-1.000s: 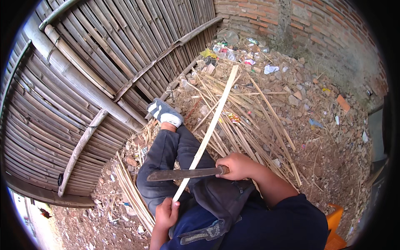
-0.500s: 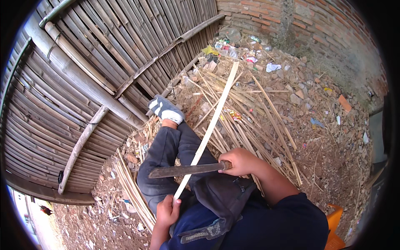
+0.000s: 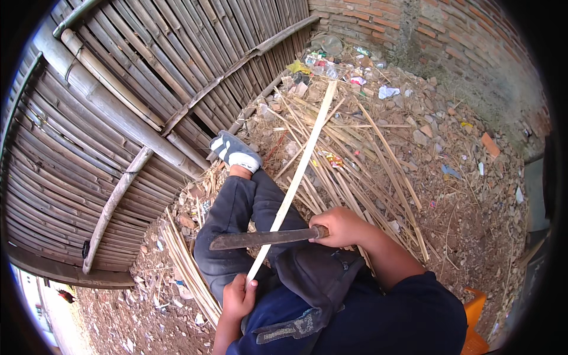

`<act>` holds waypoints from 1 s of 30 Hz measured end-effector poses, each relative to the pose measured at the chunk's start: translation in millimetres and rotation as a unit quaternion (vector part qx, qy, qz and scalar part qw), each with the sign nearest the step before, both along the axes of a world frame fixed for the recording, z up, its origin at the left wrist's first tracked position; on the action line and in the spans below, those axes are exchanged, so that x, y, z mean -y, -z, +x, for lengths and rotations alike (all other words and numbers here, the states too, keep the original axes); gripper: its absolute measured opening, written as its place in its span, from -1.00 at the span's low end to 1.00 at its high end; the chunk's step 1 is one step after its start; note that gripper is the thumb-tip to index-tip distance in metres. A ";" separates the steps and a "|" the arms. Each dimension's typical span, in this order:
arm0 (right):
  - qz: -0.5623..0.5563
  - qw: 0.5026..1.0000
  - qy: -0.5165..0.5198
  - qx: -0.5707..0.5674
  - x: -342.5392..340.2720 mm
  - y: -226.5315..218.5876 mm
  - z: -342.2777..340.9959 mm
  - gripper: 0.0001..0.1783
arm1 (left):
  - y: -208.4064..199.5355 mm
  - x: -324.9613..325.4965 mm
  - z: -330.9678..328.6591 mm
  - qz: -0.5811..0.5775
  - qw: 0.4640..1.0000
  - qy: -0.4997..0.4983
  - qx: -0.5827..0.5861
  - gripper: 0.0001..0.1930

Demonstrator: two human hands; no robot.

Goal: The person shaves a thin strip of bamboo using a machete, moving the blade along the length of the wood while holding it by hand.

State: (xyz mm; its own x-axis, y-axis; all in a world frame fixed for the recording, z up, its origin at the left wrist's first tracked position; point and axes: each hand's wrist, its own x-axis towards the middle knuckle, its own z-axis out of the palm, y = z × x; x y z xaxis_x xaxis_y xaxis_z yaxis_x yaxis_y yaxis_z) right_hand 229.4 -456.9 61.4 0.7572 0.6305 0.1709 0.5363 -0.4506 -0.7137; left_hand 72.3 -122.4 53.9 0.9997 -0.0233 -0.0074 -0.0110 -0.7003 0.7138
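A long pale bamboo strip (image 3: 303, 163) slants across my lap, its far end beyond my foot. My left hand (image 3: 238, 297) is closed around its near end. With my right hand (image 3: 338, 227) I grip the wooden handle of a machete (image 3: 260, 238). Its dark, worn blade points left and lies across the top of the strip, a little ahead of my left hand. Whether the blade's edge presses into the strip, I cannot tell. Under both are my legs in dark trousers (image 3: 223, 228).
More bamboo strips (image 3: 349, 171) lie scattered on the rubble ahead; another bundle (image 3: 186, 266) rests beside my left leg. A bamboo wall (image 3: 136, 89) rises at the left, a brick wall (image 3: 455, 47) at the back. Litter (image 3: 322, 65) gathers in the corner. Something orange (image 3: 475, 319) stands at my right.
Almost nothing differs. The strip's far end sits slightly more to the left, and the machete has shifted a touch upward in view. Both hands keep their holds.
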 end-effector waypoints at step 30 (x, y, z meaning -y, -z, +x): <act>-0.031 0.997 0.068 0.005 21.2 -34.3 5.4 -0.69 | -15.1 -14.2 -3.5 0.025 0.999 -0.010 0.030 -0.69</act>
State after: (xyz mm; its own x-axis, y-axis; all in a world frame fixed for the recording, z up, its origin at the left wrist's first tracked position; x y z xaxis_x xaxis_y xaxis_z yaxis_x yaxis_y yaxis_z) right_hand 234.8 -478.1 95.7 0.8353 0.5310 0.1425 0.4734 -0.5630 -0.6774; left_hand 68.7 -108.2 69.0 0.9987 -0.0040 0.0517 -0.0380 -0.7358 0.6761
